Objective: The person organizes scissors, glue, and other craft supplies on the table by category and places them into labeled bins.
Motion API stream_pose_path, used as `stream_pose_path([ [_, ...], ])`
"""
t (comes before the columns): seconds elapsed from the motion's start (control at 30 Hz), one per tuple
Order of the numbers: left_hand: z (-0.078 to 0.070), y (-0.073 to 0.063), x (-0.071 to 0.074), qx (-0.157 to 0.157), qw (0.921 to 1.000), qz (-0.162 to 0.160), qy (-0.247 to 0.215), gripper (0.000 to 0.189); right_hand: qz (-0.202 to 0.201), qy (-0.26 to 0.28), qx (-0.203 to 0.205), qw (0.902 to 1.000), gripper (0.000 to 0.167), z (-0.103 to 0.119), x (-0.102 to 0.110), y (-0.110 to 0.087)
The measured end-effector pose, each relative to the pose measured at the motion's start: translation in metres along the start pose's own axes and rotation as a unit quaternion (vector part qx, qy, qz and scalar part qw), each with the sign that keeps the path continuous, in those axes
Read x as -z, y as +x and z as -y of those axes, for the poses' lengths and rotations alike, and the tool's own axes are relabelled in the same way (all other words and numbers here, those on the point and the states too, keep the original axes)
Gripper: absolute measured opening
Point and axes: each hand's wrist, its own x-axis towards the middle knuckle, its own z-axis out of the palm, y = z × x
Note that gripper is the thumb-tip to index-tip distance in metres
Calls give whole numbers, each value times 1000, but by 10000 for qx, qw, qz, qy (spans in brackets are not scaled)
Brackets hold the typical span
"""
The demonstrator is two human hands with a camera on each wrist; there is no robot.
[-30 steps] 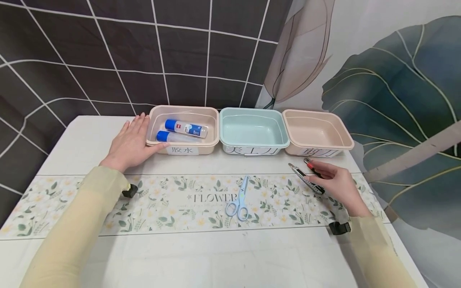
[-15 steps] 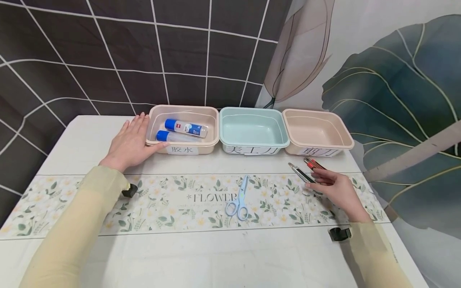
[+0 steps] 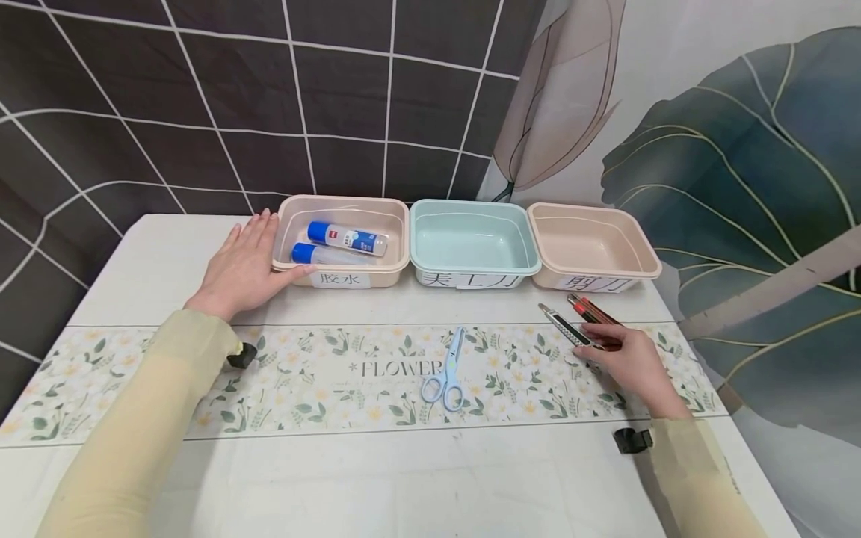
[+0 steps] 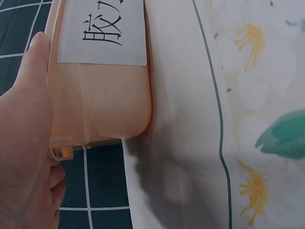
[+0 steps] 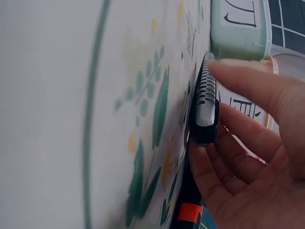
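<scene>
My left hand [image 3: 238,269] rests against the left end of a peach bin [image 3: 386,278], thumb over its front rim. Two blue-capped glue tubes [image 3: 350,239] lie inside it. On the right, my right hand [image 3: 628,366] straddles a silver-and-black utility knife [image 3: 561,325], its thumb on one side and fingers on the other, as the right wrist view shows with the knife [image 5: 206,102] between them. The knife's rear part is hidden under the hand in the head view. A red-and-black utility knife [image 3: 592,308] lies just beyond the fingers. Light blue scissors [image 3: 447,373] lie mid-table.
A light blue bin [image 3: 474,243] and another peach bin [image 3: 595,243] stand in a row beside the first, each with a paper label in front. The white table [image 3: 323,486] carries a floral strip [image 3: 303,381]. A dark gridded cloth [image 3: 336,90] hangs behind.
My right hand has drawn back from the red-and-black knife, lower and nearer, onto the silver-and-black utility knife. The red-and-black knife now shows more fully. My left hand has stayed put.
</scene>
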Motion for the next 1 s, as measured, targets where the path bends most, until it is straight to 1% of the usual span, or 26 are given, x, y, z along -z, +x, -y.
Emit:
stream_pose_path([
  [0.13,0,0,0,11,10000,9,-12,113,-45,-176,15,9998,48,0,-2,2],
  [0.27,-1,0,-1,25,10000,14,-2,114,-44,-351,7,9994,45,2,-2,4],
  [0.5,0,0,-1,67,10000,45,-13,114,-5,-546,76,9985,41,4,-3,6],
  [0.8,0,0,-1,59,10000,-14,-56,113,33,-789,212,9967,39,5,-1,9],
  [1.0,1,0,-1,41,10000,2,-43,113,98,-912,380,9951,37,5,1,11],
])
